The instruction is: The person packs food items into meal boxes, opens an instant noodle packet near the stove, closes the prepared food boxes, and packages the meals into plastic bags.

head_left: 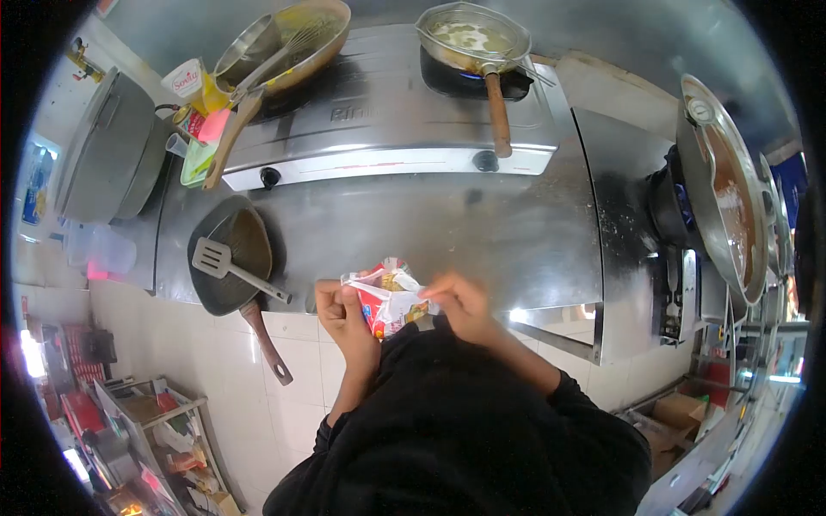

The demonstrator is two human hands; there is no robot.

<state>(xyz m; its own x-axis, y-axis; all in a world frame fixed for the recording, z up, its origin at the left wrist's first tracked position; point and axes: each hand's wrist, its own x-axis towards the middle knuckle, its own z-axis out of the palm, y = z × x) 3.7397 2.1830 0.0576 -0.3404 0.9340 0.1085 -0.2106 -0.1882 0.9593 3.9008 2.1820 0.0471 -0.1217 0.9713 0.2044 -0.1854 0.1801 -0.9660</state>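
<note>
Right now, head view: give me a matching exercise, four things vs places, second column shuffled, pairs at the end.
1 packet
2 slotted spatula
3 whisk
4 round dial

A over the pan at the stove's left
B at the rim of the large pan at far right
C between left hand and right hand
D across the dark pan

Pairs: 1-C, 2-D, 3-A, 4-B

Smooth, shiny metal across the stove point(379, 129) here! In front of it, a creased, plastic-looking packet point(394, 303); left of the stove, a matt, metal-looking pot point(107, 150); on the stove's right side, a wooden pan handle point(497, 113).
</note>
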